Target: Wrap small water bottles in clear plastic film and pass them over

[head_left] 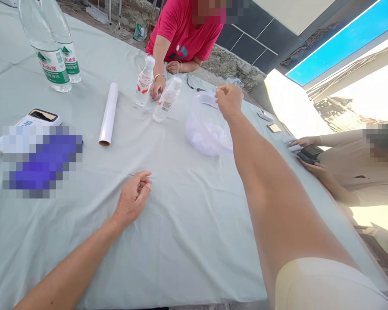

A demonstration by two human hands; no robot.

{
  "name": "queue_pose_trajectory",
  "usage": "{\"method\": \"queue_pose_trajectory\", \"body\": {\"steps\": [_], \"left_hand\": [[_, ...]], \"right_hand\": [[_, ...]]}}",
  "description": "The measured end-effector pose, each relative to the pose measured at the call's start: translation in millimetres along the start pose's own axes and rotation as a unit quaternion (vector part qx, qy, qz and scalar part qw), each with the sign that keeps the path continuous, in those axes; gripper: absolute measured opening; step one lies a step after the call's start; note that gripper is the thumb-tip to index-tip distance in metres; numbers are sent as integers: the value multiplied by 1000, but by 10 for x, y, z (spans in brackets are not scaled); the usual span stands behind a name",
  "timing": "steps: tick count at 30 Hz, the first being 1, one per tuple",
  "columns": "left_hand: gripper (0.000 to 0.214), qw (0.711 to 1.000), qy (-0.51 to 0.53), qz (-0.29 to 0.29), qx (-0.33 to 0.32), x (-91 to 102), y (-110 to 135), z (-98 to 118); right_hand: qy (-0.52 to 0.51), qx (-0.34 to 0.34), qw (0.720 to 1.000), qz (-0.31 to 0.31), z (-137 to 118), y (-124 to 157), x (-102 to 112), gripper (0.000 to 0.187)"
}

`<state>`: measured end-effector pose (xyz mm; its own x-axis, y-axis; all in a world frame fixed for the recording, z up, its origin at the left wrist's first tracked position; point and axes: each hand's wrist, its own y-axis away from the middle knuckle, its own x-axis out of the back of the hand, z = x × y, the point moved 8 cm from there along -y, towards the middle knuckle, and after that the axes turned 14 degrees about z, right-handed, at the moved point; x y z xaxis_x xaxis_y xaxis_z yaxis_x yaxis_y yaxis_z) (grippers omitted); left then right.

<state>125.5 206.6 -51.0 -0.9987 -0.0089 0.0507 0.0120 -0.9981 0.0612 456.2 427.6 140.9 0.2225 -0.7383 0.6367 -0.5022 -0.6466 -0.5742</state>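
My right hand [229, 100] reaches far across the table and pinches the upper edge of a clear plastic bag [207, 129] that lies puffed up on the pale green tablecloth [187, 224]. My left hand [134, 198] rests on the cloth nearer to me, fingers curled loosely together with nothing visible in them. A white roll [108, 113] lies to the left of the bag.
Two small water bottles [144, 82] [167, 100] stand beyond the bag, by the hand of a person in a red shirt [184, 30]. Two large bottles [53, 47] stand far left. A second person [349, 168] holds a phone at the right edge. A box [35, 118] lies left.
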Motion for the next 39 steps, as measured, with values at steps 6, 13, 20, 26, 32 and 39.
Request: {"method": "queue_pose_trajectory", "body": {"steps": [6,13,20,26,32,39], "left_hand": [[30,1000,12,8,4,6,2,-18],[30,999,49,13,2,31,3,-43],[38,996,76,54,8,99,-29,-31],[44,985,78,144,-62,264,-35,81],[82,934,-171,231,-210,424,-18,343],[68,964,-197,133,-117,344,-99,272]], "right_hand": [[-72,183,979,49,-1207,158,-347,30],[9,232,967,-108,-2128,498,-1437,81],[1,286,945,-160,-2181,928,-1425,32],[-75,285,944,-147,-1801,1594,-666,20],[-196,269,911,-241,-1631,2202,247,26],[-300,249,838,-381,-1677,2447,594,36]]}}
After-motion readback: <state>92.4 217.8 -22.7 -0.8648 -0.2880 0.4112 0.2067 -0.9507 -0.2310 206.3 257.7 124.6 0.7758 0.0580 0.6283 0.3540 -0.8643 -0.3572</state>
